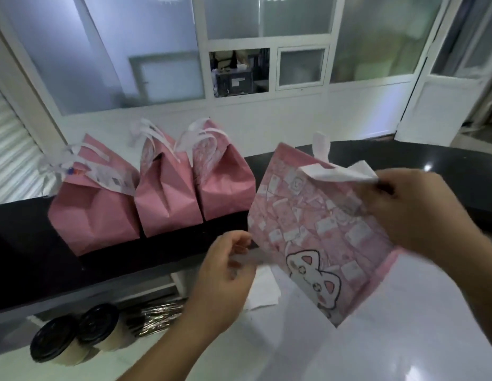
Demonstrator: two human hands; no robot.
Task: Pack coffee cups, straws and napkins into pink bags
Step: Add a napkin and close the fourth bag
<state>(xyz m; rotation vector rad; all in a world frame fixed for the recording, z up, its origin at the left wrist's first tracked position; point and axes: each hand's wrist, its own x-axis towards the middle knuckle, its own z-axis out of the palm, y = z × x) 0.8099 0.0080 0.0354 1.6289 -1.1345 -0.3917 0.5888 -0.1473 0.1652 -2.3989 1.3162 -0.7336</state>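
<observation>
Bags: three [167,199] filled, one flat [319,232] pinched by right hand [415,207]; left hand [225,273] curled; two cups [77,336]

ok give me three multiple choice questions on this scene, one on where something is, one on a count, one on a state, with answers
1. Where do the packed pink bags stand?
A. on the dark raised counter
B. on the floor
C. on a chair

2. How many black-lidded coffee cups show at lower left?
A. one
B. two
C. four

3. What state is the cat-print bag in?
A. tied shut on the counter
B. torn in two
C. flat, held up in the air

Answers:
1 A, three bags sit in a row on the dark counter.
2 B, two black lids lie side by side beside the wrapped straws.
3 C, the right hand pinches its top edge by a white handle, the left hand is at its lower corner, and the bag looks unopened.
</observation>
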